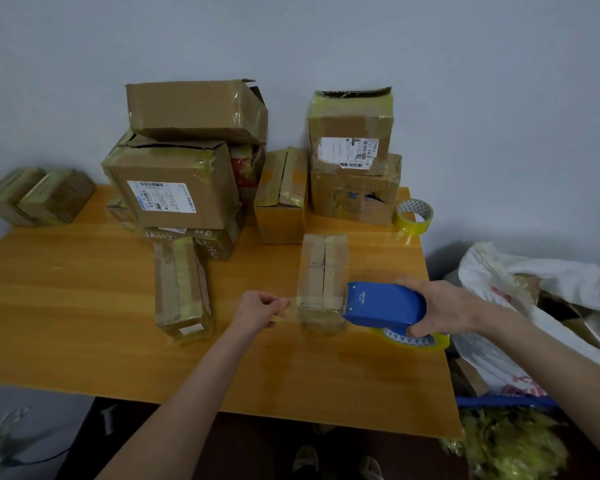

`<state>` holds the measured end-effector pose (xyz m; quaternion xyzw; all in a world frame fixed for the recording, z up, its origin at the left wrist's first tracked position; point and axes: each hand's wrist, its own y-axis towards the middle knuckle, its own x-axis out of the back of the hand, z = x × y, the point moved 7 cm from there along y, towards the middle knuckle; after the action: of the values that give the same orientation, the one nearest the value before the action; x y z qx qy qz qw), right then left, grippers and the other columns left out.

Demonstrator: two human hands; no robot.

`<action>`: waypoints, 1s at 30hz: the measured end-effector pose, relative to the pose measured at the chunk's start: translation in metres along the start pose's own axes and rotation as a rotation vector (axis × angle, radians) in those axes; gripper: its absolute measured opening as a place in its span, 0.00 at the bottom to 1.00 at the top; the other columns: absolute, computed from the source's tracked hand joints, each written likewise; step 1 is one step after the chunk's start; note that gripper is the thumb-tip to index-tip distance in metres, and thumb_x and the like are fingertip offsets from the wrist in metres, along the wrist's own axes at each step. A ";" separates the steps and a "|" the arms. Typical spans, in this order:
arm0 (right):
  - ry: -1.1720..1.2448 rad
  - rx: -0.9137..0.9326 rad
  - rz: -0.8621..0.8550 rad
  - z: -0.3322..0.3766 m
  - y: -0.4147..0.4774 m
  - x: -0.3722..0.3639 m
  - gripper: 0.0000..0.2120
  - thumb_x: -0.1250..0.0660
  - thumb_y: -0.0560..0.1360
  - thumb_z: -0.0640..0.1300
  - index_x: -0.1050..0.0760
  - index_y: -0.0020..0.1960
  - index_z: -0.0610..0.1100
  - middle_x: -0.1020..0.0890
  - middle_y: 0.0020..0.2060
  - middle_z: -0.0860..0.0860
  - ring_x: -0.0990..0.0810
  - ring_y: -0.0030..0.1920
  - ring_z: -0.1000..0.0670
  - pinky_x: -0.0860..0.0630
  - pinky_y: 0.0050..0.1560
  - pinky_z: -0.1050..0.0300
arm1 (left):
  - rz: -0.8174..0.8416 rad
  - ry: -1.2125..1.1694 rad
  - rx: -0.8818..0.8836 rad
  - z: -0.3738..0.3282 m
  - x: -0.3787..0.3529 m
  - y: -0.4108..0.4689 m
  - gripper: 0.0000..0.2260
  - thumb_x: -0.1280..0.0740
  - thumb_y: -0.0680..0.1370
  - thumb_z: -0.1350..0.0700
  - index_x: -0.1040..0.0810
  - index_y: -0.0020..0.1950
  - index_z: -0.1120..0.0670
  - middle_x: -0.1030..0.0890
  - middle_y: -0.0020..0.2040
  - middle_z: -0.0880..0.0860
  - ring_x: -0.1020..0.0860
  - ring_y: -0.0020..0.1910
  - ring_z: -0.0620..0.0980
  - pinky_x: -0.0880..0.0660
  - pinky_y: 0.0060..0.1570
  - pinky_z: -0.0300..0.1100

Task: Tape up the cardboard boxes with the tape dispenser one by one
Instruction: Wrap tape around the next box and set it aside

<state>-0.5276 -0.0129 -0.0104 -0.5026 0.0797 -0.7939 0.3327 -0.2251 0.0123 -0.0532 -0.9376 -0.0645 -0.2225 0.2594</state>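
A small cardboard box [323,268] lies on the orange table [84,306], right of centre, with its flap seam running away from me. My right hand [444,306] grips the blue tape dispenser [385,304] at the box's near right corner; its yellowish tape roll [413,339] shows underneath. My left hand [262,308] pinches the free end of the clear tape strip [291,311], which is stretched across the near end of the box. Another small taped box [181,289] lies to the left.
Stacked cardboard boxes [174,188] fill the back of the table by the wall, with another stack [354,157] at the right. A spare tape roll [413,216] stands at the back right edge. White bags [534,289] and tape scraps [506,441] lie right of the table.
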 end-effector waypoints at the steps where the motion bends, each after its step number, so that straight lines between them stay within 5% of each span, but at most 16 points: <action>1: 0.020 -0.007 0.010 -0.001 0.002 -0.002 0.35 0.24 0.66 0.46 0.37 0.68 0.58 0.24 0.52 0.58 0.23 0.52 0.54 0.22 0.54 0.53 | -0.008 0.007 0.003 0.002 -0.002 0.002 0.08 0.32 0.78 0.56 0.17 0.50 0.61 0.19 0.41 0.52 0.24 0.39 0.45 0.22 0.37 0.37; 6: 0.054 -0.031 0.040 -0.004 0.007 -0.009 0.34 0.24 0.66 0.44 0.37 0.65 0.60 0.24 0.52 0.55 0.22 0.52 0.53 0.22 0.55 0.53 | -0.002 0.295 -0.102 -0.002 -0.005 0.009 0.19 0.33 0.78 0.50 0.24 0.66 0.57 0.17 0.43 0.50 0.20 0.41 0.49 0.20 0.43 0.41; 10: 0.039 -0.034 0.047 -0.008 0.008 -0.010 0.34 0.24 0.66 0.45 0.37 0.65 0.60 0.23 0.53 0.54 0.22 0.52 0.52 0.22 0.55 0.51 | -0.092 0.861 -0.210 -0.006 0.004 0.010 0.30 0.35 0.78 0.43 0.38 0.76 0.52 0.31 0.70 0.55 0.27 0.64 0.55 0.26 0.60 0.48; 14: 0.007 -0.032 0.020 -0.005 0.008 -0.016 0.37 0.24 0.64 0.50 0.38 0.68 0.58 0.23 0.53 0.54 0.22 0.52 0.50 0.22 0.54 0.48 | -0.300 0.699 -0.606 -0.030 0.000 -0.028 0.20 0.39 0.81 0.53 0.30 0.72 0.56 0.27 0.68 0.55 0.29 0.67 0.53 0.27 0.63 0.49; 16: 0.014 -0.032 0.011 -0.001 0.011 -0.021 0.39 0.24 0.64 0.51 0.38 0.70 0.56 0.23 0.53 0.53 0.22 0.52 0.49 0.22 0.53 0.48 | -0.175 0.712 -0.800 -0.043 -0.030 -0.051 0.20 0.41 0.80 0.57 0.32 0.72 0.55 0.30 0.72 0.52 0.33 0.71 0.51 0.33 0.70 0.51; 20: 0.028 -0.009 0.005 0.003 0.009 -0.024 0.45 0.25 0.61 0.61 0.40 0.72 0.55 0.24 0.55 0.55 0.23 0.55 0.50 0.23 0.54 0.49 | 0.062 1.014 -0.736 -0.033 -0.074 -0.056 0.33 0.43 0.81 0.58 0.66 0.75 0.51 0.65 0.75 0.48 0.64 0.76 0.46 0.64 0.74 0.42; 23: 0.013 0.010 -0.016 -0.001 0.008 -0.023 0.48 0.30 0.56 0.71 0.40 0.72 0.57 0.24 0.56 0.57 0.23 0.54 0.51 0.23 0.54 0.48 | 0.047 1.111 -0.721 -0.027 -0.077 -0.055 0.37 0.41 0.81 0.57 0.70 0.74 0.51 0.67 0.75 0.51 0.66 0.76 0.48 0.68 0.73 0.43; 30: 0.044 0.066 -0.027 -0.013 0.003 -0.015 0.37 0.26 0.63 0.59 0.40 0.66 0.65 0.24 0.53 0.59 0.21 0.50 0.54 0.21 0.50 0.49 | 0.087 1.157 -0.693 -0.026 -0.076 -0.053 0.38 0.41 0.80 0.58 0.68 0.75 0.50 0.65 0.78 0.51 0.65 0.76 0.47 0.64 0.75 0.44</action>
<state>-0.5332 -0.0088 -0.0290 -0.4747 0.0541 -0.8115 0.3365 -0.3157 0.0443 -0.0431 -0.6983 0.1976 -0.6858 -0.0548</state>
